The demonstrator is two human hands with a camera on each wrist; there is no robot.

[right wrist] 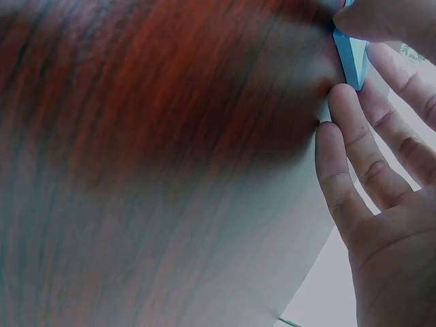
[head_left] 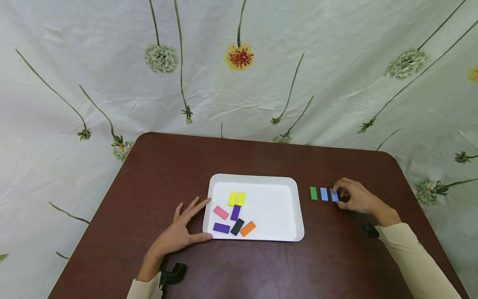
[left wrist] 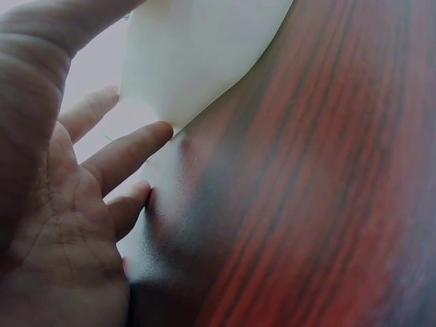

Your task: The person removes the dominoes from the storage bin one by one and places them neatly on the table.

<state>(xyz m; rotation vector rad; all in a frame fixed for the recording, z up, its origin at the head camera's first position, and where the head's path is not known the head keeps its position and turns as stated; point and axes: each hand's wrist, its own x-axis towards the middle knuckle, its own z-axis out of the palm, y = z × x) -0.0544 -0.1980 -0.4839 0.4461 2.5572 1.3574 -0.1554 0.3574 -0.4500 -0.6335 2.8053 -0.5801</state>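
Observation:
My right hand (head_left: 356,197) pinches a blue block (head_left: 334,195) between thumb and fingers, at the right end of a short row on the table. Beside it lie another blue block (head_left: 323,194) and a green block (head_left: 313,193). In the right wrist view the held blue block (right wrist: 351,58) shows at the thumb tip, the other fingers reaching down near the tabletop. My left hand (head_left: 179,232) is spread at the left side of a white tray (head_left: 269,207), thumb and index fingertip at its rim. The left wrist view shows its straight fingers (left wrist: 133,155) by the tray edge.
In the tray's left half lie two yellow blocks (head_left: 236,198), a pink block (head_left: 221,212), two purple blocks (head_left: 221,228), a black block (head_left: 237,227) and an orange block (head_left: 247,228). The brown table (head_left: 179,158) ends at a flower-printed cloth (head_left: 209,91) behind.

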